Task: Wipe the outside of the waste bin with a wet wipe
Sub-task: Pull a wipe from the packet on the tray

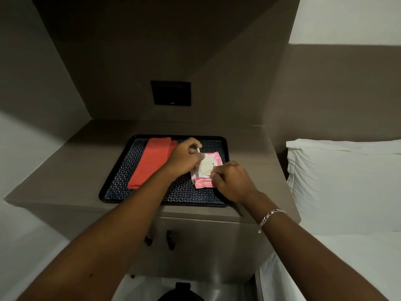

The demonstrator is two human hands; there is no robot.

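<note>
Left hand [186,158] pinched pack flap, right hand [233,181] curled closed on wet wipe pack [206,170] edge, inside black tray [112,198] rim, beside red cloth [152,161].

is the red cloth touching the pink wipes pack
Apart. The head view shows bare patterned tray between the red cloth and the pink wipes pack.

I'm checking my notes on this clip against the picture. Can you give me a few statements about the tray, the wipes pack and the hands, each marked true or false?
1. The pink wipes pack lies on the black tray. True.
2. The red cloth lies right of the pack. False: it lies on the left.
3. Both the left hand and right hand are at the pack. True.
4. The left wrist wears the bracelet. False: the right wrist does.
5. A white pillow lies to the right. True.
</note>
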